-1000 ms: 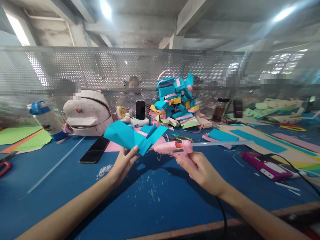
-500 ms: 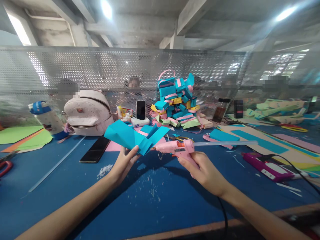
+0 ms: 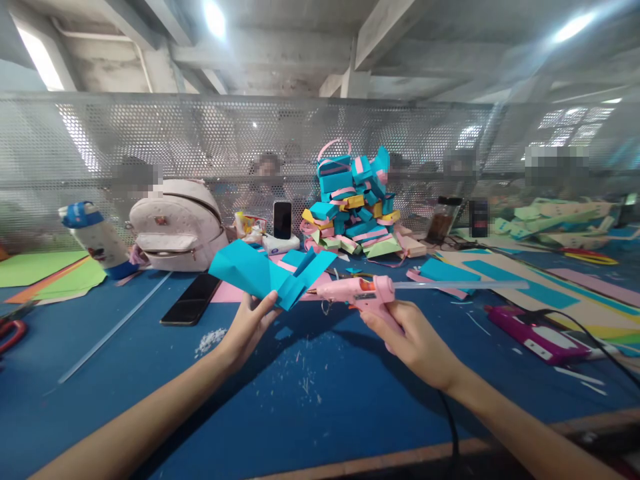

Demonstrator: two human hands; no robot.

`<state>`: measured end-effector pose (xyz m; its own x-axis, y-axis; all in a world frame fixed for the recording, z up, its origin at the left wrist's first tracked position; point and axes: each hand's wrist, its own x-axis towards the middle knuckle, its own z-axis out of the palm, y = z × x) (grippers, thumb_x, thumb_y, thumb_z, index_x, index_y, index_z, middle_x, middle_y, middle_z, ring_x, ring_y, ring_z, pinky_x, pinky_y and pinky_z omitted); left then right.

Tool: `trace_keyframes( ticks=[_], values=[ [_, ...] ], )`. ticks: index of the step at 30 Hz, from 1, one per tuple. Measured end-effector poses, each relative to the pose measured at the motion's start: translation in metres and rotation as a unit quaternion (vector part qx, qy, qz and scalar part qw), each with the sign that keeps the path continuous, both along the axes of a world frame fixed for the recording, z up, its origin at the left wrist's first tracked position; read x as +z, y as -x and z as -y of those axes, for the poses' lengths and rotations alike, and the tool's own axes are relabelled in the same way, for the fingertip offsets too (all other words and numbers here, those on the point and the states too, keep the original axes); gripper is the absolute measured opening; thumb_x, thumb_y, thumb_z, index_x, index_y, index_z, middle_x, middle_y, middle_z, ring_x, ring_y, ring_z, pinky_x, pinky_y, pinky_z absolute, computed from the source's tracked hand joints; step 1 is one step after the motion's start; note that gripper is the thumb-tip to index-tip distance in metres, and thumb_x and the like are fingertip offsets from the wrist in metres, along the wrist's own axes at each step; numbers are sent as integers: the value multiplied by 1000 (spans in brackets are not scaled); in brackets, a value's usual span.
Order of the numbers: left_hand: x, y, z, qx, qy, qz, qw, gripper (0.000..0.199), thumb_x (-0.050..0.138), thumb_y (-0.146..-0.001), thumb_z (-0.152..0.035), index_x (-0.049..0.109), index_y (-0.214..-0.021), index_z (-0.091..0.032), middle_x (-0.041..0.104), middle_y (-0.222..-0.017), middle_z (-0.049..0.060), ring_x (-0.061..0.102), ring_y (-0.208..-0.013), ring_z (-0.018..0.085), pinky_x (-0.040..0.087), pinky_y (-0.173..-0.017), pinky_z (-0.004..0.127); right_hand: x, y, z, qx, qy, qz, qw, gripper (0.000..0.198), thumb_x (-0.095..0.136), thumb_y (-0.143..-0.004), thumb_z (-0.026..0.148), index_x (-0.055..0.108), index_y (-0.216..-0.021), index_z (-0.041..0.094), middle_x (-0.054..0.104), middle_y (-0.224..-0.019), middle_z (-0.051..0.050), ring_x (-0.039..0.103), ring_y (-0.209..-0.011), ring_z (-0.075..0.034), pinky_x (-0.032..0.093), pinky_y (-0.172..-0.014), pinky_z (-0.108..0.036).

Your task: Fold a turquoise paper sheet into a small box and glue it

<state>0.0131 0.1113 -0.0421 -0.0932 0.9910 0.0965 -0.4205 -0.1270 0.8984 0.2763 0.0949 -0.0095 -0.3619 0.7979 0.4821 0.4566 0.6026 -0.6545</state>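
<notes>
My left hand [image 3: 249, 328] holds a folded turquoise paper piece [image 3: 260, 272] up above the blue table [image 3: 310, 400]. My right hand [image 3: 413, 340] grips a pink glue gun [image 3: 357, 293] by its handle. A clear glue stick [image 3: 460, 285] pokes out of the gun's back to the right. The gun's nozzle points left and sits a short way from the paper's right flap. A black cord [image 3: 450, 427] runs from the gun down toward me.
A pile of folded blue, pink and yellow paper boxes [image 3: 355, 207] stands at the back centre. A white backpack [image 3: 175, 227], a bottle [image 3: 97, 240], a black phone [image 3: 191, 300] and a standing phone [image 3: 283, 220] lie left. Coloured sheets and a magenta case [image 3: 535, 333] lie right.
The glue gun has drifted slightly right and levelled out, its nozzle now a bit farther from the paper. The paper in my left hand has hardly moved.
</notes>
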Motion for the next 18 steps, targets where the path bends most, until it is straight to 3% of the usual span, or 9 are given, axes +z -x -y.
trace_keyframes(
  ticks=[8,18],
  values=[
    [-2,1,-2,-3,-6,-1,1000,58,80,-75,-38,53,-125,-29,67,-121,6,61,-121,27,49,-106,43,1,-1,0,-8,9,-8,1000,36,49,-94,39,53,-64,21,43,-50,3,42,-45,-13,35,-46,-25],
    [1,0,1,-7,-1,0,1000,60,78,-78,-35,49,-130,-27,66,-124,7,59,-123,28,47,-107,45,0,0,0,4,-10,6,1000,34,47,-95,41,60,-74,18,50,-54,2,46,-50,-13,39,-50,-26]
  ],
)
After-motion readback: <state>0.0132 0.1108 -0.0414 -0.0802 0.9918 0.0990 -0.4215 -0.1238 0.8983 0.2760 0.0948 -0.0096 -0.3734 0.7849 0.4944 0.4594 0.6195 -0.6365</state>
